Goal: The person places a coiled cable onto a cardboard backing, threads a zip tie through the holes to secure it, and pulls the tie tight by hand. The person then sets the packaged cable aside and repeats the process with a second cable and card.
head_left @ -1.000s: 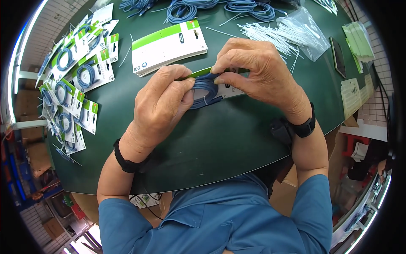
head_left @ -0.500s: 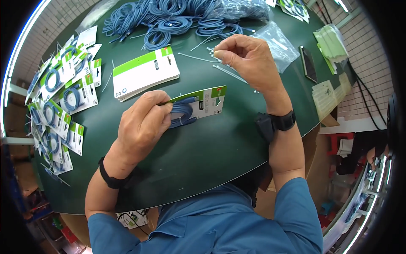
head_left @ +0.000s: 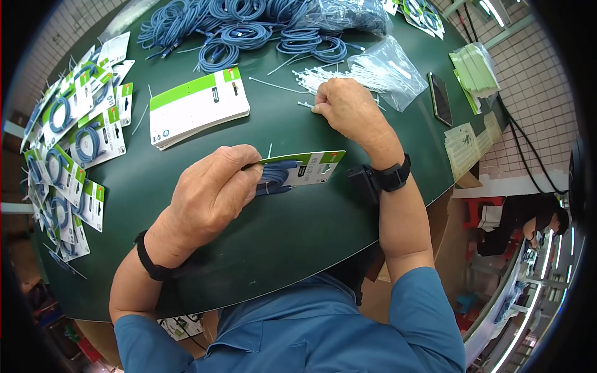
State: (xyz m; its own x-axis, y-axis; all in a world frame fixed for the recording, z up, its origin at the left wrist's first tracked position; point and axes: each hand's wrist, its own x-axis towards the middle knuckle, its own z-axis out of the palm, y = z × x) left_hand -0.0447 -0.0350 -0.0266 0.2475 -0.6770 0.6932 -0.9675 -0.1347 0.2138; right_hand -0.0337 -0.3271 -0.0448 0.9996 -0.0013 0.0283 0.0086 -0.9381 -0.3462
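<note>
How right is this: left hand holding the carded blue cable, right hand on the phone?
One error: the head view shows the right hand at the white cable ties, apart from the phone. The left hand does hold the carded blue cable.

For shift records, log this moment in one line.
left grip: holds card with coiled cable; right grip: at ties; card stack: on table

The held card (head_left: 316, 173) looks smooth paperboard, the bag (head_left: 404, 88) glossy plastic, the shirt (head_left: 280, 342) matt cloth.
</note>
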